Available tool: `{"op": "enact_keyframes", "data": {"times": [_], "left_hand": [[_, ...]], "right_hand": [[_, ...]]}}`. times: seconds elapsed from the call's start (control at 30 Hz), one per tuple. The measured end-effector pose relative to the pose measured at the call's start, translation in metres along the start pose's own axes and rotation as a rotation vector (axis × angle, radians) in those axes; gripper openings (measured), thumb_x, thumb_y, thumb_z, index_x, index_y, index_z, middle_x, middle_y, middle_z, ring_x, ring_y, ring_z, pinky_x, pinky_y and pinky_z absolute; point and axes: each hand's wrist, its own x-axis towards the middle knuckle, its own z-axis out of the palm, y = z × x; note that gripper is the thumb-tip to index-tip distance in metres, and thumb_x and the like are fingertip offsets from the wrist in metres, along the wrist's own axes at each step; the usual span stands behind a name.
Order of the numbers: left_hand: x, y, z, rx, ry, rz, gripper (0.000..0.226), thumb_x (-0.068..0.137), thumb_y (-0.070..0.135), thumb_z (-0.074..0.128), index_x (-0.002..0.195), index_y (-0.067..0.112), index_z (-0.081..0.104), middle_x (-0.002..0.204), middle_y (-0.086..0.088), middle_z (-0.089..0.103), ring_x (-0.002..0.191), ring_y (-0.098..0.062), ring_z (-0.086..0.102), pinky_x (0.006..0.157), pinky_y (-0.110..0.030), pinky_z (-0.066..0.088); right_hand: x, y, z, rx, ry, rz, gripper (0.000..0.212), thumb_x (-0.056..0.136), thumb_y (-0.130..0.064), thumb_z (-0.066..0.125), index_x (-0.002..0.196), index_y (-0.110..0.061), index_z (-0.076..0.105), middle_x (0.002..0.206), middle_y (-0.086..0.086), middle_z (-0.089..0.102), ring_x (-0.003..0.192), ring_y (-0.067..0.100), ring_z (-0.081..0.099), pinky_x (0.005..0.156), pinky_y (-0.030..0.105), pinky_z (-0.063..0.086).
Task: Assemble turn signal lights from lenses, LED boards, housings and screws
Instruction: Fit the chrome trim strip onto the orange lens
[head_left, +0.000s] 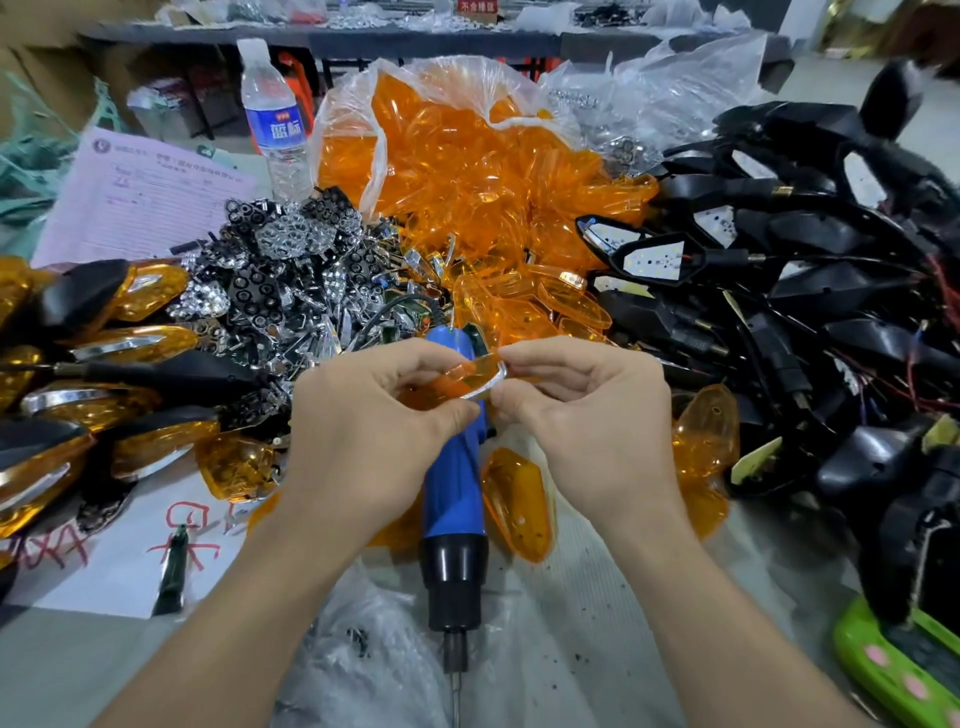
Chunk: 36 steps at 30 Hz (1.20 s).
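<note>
Both hands pinch one orange lens (467, 378) above the table centre: my left hand (363, 436) holds its left end, my right hand (587, 415) its right end, where a chrome strip shows along the edge. A heap of loose orange lenses (467, 171) spills from a clear bag behind. Chrome reflector pieces (291, 280) are piled at centre left. Black housings with white LED boards (779, 270) fill the right side. Finished lights (104, 374) lie stacked on the left.
A blue electric screwdriver (453, 519) lies under my hands, tip toward me. Two loose lenses (519, 504) rest beside it. A water bottle (275, 119) stands at the back, papers (140, 192) at left, a green tray (898, 670) at lower right.
</note>
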Motion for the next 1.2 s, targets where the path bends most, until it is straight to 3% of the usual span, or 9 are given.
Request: {"op": "enact_keyframes", "data": {"times": [0.17, 0.3, 0.43, 0.6, 0.87, 0.97, 1.07, 1.13, 1.2], "left_hand": [[-0.002, 0.003, 0.004, 0.065, -0.002, -0.031, 0.049, 0.068, 0.017, 0.094, 0.090, 0.055, 0.073, 0.078, 0.031, 0.073, 0.074, 0.004, 0.072, 0.074, -0.033, 0.063], [-0.001, 0.004, 0.002, 0.013, -0.046, -0.042, 0.051, 0.070, 0.020, 0.094, 0.088, 0.064, 0.073, 0.080, 0.034, 0.073, 0.075, 0.008, 0.072, 0.074, -0.027, 0.061], [0.004, -0.002, -0.001, -0.157, -0.099, -0.064, 0.041, 0.077, 0.013, 0.090, 0.095, 0.048, 0.080, 0.090, 0.021, 0.079, 0.088, -0.003, 0.077, 0.085, -0.034, 0.062], [0.005, -0.002, -0.001, -0.268, -0.151, -0.076, 0.034, 0.089, 0.001, 0.077, 0.103, 0.032, 0.082, 0.098, 0.015, 0.080, 0.096, -0.006, 0.077, 0.086, -0.023, 0.060], [0.004, 0.004, -0.005, -0.293, -0.210, -0.074, 0.026, 0.089, 0.010, 0.074, 0.101, 0.032, 0.082, 0.092, 0.013, 0.081, 0.089, -0.004, 0.076, 0.074, -0.017, 0.057], [0.003, 0.006, -0.005, -0.322, -0.197, -0.055, 0.019, 0.079, 0.018, 0.077, 0.094, 0.028, 0.083, 0.087, 0.007, 0.081, 0.082, -0.010, 0.077, 0.071, -0.020, 0.058], [0.007, 0.003, -0.010, -0.425, -0.247, -0.047, 0.020, 0.072, 0.013, 0.084, 0.090, 0.023, 0.083, 0.085, -0.001, 0.080, 0.079, -0.014, 0.075, 0.073, -0.025, 0.059], [0.010, 0.001, -0.014, -0.477, -0.309, -0.069, 0.023, 0.071, 0.009, 0.084, 0.091, 0.020, 0.083, 0.086, -0.003, 0.080, 0.080, -0.016, 0.075, 0.075, -0.028, 0.060], [0.008, 0.000, -0.011, -0.419, -0.290, -0.076, 0.024, 0.072, 0.014, 0.085, 0.094, 0.022, 0.083, 0.088, -0.001, 0.081, 0.083, -0.017, 0.077, 0.078, -0.036, 0.063]], "right_hand": [[0.002, -0.001, -0.006, 0.000, -0.014, -0.001, 0.029, 0.074, 0.001, 0.089, 0.083, -0.025, 0.080, 0.081, -0.008, 0.079, 0.077, 0.009, 0.077, 0.069, 0.022, 0.061], [0.003, 0.000, -0.008, 0.071, -0.033, 0.013, 0.034, 0.073, 0.005, 0.088, 0.080, -0.027, 0.079, 0.081, -0.005, 0.079, 0.077, 0.013, 0.078, 0.070, 0.026, 0.062], [0.003, 0.000, -0.008, 0.152, -0.039, 0.007, 0.040, 0.072, 0.011, 0.086, 0.080, -0.027, 0.079, 0.081, -0.004, 0.080, 0.078, 0.014, 0.078, 0.070, 0.023, 0.061], [0.003, -0.002, -0.008, 0.190, -0.014, -0.008, 0.033, 0.072, 0.008, 0.087, 0.086, -0.022, 0.080, 0.083, -0.001, 0.080, 0.081, 0.017, 0.079, 0.073, 0.023, 0.061], [-0.001, -0.001, -0.003, -0.008, 0.073, -0.118, 0.029, 0.078, -0.005, 0.089, 0.091, -0.030, 0.079, 0.086, -0.013, 0.079, 0.081, 0.008, 0.076, 0.072, 0.018, 0.060], [0.001, 0.000, -0.004, 0.018, -0.009, -0.081, 0.032, 0.081, -0.006, 0.086, 0.102, -0.028, 0.079, 0.094, -0.012, 0.079, 0.088, 0.008, 0.076, 0.075, 0.019, 0.059], [0.005, -0.001, -0.009, 0.079, -0.251, -0.008, 0.028, 0.092, -0.011, 0.076, 0.115, -0.026, 0.077, 0.106, -0.008, 0.079, 0.105, 0.011, 0.073, 0.087, 0.027, 0.060], [0.006, -0.002, -0.012, 0.168, -0.407, 0.048, 0.022, 0.099, -0.011, 0.067, 0.116, -0.022, 0.075, 0.100, -0.001, 0.079, 0.100, 0.018, 0.075, 0.082, 0.032, 0.062], [0.007, -0.003, -0.013, 0.151, -0.431, 0.062, 0.017, 0.101, -0.011, 0.064, 0.113, -0.017, 0.074, 0.095, 0.004, 0.078, 0.093, 0.022, 0.076, 0.077, 0.033, 0.064]]}}
